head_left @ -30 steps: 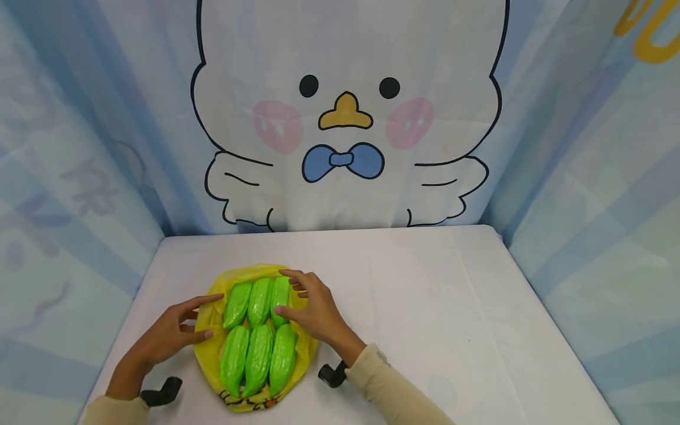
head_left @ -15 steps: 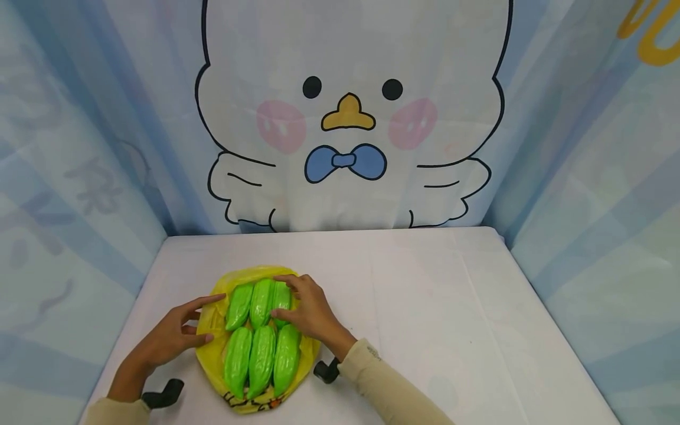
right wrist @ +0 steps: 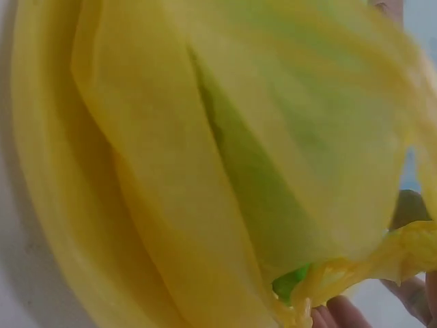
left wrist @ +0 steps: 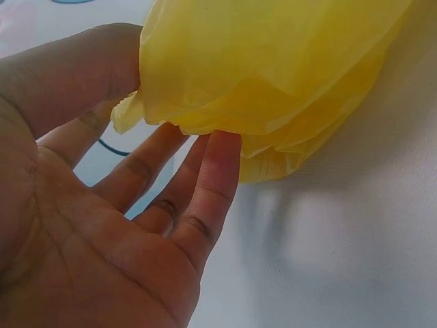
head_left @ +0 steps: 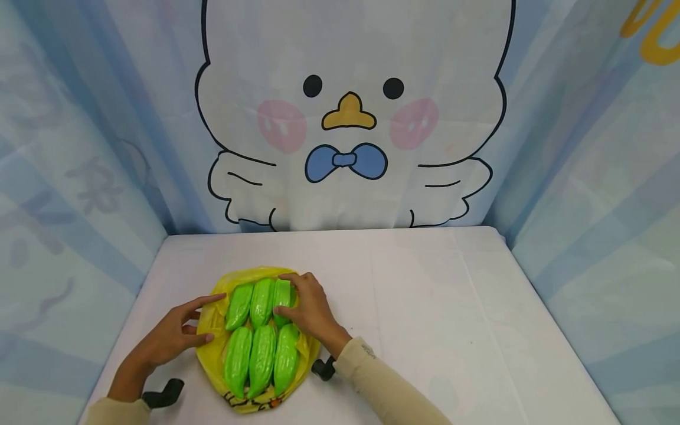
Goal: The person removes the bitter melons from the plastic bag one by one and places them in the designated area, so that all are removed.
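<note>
A curtained booth: cartoon drapes (head_left: 347, 50) around a white table (head_left: 414, 307).

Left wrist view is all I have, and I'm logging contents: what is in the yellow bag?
Observer: In the head view, six glossy green pieces lie in the open yellow bag, in two rows of three.
Operator: Is anything at the bag's other side?
Observer: Yes, the right hand. It partly covers the rightmost piece of the far row; whether it grips that piece or the bag, I can't tell.
Operator: Any print on the bag? My side looks plain.
Observer: Dark and orange print shows along the edge nearest the person, though it is too creased to read.
</note>
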A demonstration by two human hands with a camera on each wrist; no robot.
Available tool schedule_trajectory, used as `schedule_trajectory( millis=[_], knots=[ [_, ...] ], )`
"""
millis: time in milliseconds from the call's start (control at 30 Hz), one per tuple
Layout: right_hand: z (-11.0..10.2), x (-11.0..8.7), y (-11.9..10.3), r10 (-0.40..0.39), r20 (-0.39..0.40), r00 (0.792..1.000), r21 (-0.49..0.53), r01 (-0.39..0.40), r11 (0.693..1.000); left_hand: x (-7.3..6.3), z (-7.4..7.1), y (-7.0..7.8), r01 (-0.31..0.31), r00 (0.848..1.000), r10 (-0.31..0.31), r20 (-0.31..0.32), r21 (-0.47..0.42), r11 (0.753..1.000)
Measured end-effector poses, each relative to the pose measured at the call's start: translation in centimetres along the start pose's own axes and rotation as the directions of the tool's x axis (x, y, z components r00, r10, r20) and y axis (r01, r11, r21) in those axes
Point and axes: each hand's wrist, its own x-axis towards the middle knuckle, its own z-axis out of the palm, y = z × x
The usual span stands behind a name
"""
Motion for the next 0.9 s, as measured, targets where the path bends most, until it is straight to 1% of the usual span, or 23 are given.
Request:
schedule_trajectory(
  millis=[100,367,600,733,833,900],
  knots=[
    [0.2,0.1,0.0,0.015,-0.007,1.000,-0.005,-0.015,1.000,0.0,0.0,0.0,0.010,1.000,-0.010,0.001,0.008,1.000],
    [0.8,0.2,0.2,0.041,-0.016,0.999,-0.031,-0.041,0.999,0.0,0.0,0.0,0.003,1.000,-0.003,0.011,-0.012,1.000],
    [1.5,0.4,0.2,0.092,-0.037,0.995,-0.044,-0.093,0.995,0.0,0.1,0.1,0.009,1.000,-0.009,0.008,-0.003,1.000],
    [1.8,0.4,0.2,0.096,-0.047,0.994,-0.039,-0.098,0.994,0.0,0.1,0.0,0.019,1.000,-0.019,0.011,-0.008,1.000],
    [1.8,0.4,0.1,0.104,-0.041,0.994,-0.032,-0.105,0.994,0.1,0.0,0.0,0.021,1.000,-0.020,0.012,-0.011,1.000],
    [1.8,0.4,0.1,0.095,-0.042,0.995,-0.024,-0.096,0.995,0.1,0.0,0.0,0.023,1.000,-0.023,0.011,-0.007,1.000]
  ],
)
